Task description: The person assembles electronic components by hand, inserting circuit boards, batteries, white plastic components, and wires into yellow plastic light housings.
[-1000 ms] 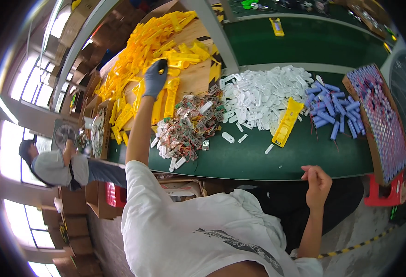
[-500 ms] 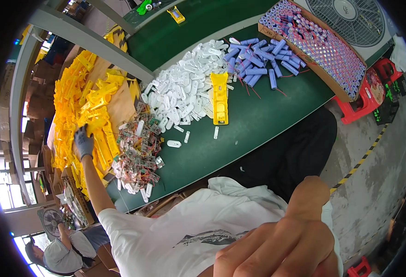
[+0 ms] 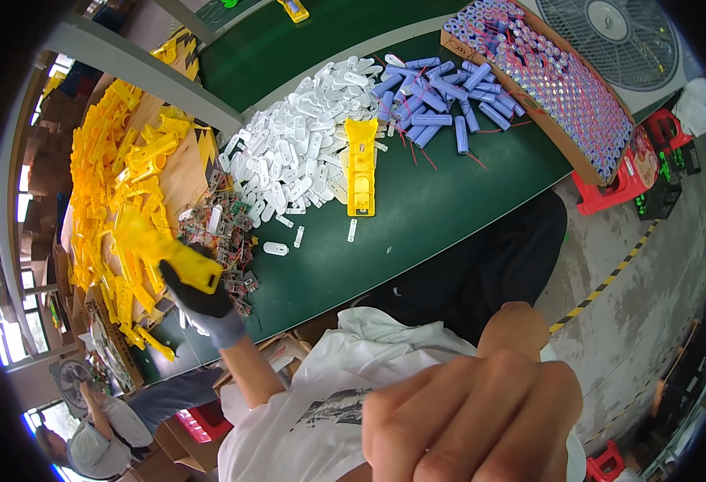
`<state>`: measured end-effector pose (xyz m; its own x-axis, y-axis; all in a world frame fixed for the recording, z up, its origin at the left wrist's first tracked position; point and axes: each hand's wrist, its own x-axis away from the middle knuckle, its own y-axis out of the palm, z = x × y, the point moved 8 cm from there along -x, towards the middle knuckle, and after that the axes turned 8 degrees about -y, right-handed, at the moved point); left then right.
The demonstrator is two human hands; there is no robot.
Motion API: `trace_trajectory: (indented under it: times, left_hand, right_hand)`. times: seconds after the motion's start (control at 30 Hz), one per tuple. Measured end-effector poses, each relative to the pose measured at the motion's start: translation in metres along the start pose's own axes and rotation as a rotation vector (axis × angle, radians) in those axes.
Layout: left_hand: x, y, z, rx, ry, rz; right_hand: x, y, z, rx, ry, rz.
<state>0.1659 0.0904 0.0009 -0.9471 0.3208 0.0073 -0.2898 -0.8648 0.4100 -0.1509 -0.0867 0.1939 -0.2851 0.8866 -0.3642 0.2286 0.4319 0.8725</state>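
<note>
My left hand point(image 3: 202, 304), in a grey and black glove, grips a yellow plastic housing point(image 3: 164, 251), which is blurred by motion. It is just above the near side of the pile of yellow housings point(image 3: 100, 185), beside the heap of wired circuit boards point(image 3: 232, 265). Close to the camera, my bare right hand point(image 3: 481, 410) is closed with its fingers curled; whatever it may hold is hidden. Another yellow housing point(image 3: 362, 173) lies on the green table, its hollow side facing up, against a heap of small white oval plastic parts point(image 3: 296, 153).
Purple cylindrical battery cells point(image 3: 429, 96) with red wires lie at the table's far side. A cardboard box point(image 3: 530, 108) full of cells stands at the right, near a fan point(image 3: 610, 24). A grey post point(image 3: 152, 72) crosses the far left. A co-worker point(image 3: 104, 438) is at lower left.
My left hand has come back from the yellow pile toward me and now holds a yellow housing. My right hand stays closed near the camera. The whole view has shifted slightly.
</note>
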Motion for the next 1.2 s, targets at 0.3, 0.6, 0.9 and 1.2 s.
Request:
trace_trajectory:
  times: [0.3, 0.6, 0.9, 1.2]
  left_hand:
    - [0.026, 0.016, -0.022, 0.248, -0.136, -0.278]
    - [0.064, -0.045, -0.034, 0.169, -0.166, 0.174]
    - [0.129, -0.021, -0.094, 0.086, -0.164, 0.109]
    - [0.125, -0.014, -0.103, 0.138, -0.188, 0.024]
  right_hand:
    - [-0.005, -0.003, 0.036, -0.057, 0.15, -0.27]
    - [-0.006, -0.011, 0.064, -0.199, 0.32, -0.606]
    - [0.003, -0.087, 0.252, 1.172, 0.445, -1.085]
    - [0.018, -0.109, 0.324, 1.639, -0.194, -1.686]
